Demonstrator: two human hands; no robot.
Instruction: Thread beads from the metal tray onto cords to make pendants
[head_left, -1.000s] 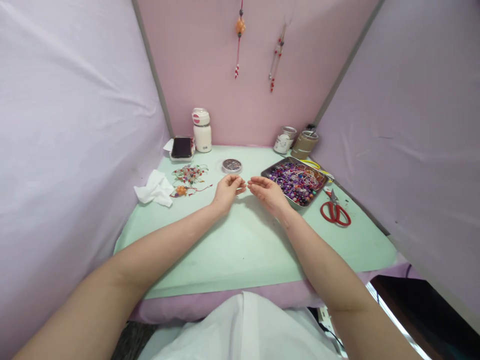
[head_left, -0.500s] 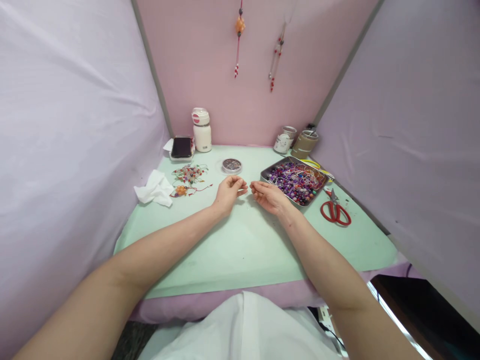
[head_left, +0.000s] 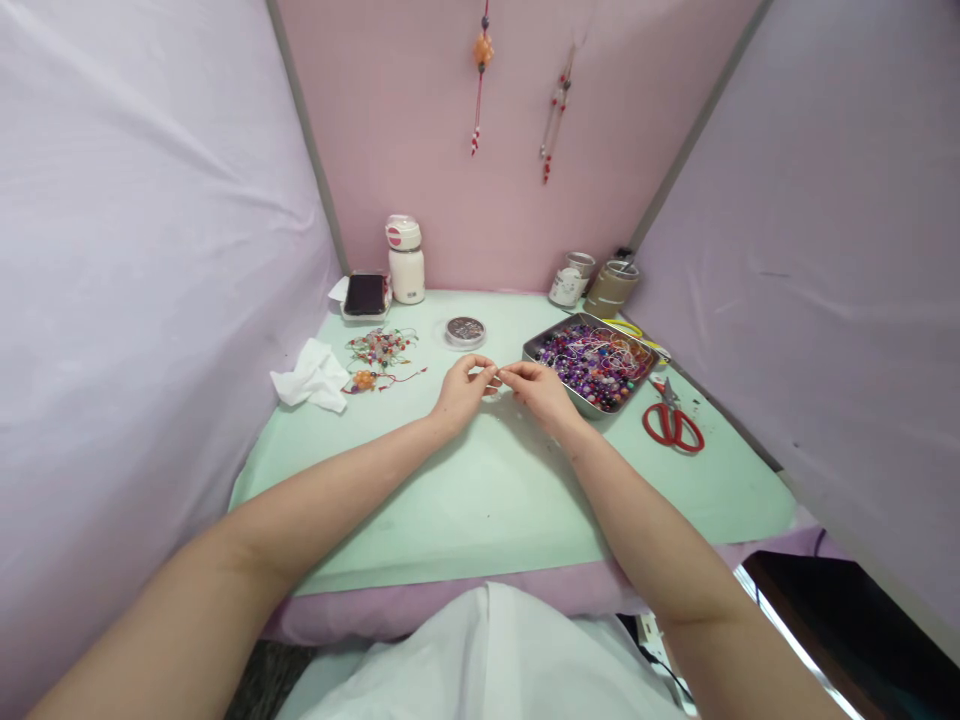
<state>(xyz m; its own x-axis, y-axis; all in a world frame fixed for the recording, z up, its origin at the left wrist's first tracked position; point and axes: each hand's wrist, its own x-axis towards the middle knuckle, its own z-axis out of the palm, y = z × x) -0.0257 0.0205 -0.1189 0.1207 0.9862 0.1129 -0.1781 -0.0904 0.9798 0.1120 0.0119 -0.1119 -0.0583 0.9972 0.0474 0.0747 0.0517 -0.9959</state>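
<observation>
Over the middle of the pale green table cover (head_left: 450,500), my left hand (head_left: 463,388) and my right hand (head_left: 538,388) meet at the fingertips. Both are closed in a pinch, thumb against fingers. What they pinch, if anything, is too small to make out. Just right of my right hand stands a metal tray (head_left: 592,408) filled with purple, red and orange beads (head_left: 581,365) and tangled pale thread. Behind my left hand sits a small round clear box (head_left: 465,332) with dark contents.
Red-handled scissors (head_left: 673,428) lie right of the tray. At left are beaded cords (head_left: 381,347), an orange beaded ornament (head_left: 364,380) and a crumpled tissue (head_left: 311,376). A white bottle (head_left: 406,262), a phone (head_left: 365,294) and jars (head_left: 611,288) stand behind. Beaded strings (head_left: 484,50) hang above.
My hands have closed the small gap between them, and their fingertips now touch. My right hand has turned over so that its back faces up more.
</observation>
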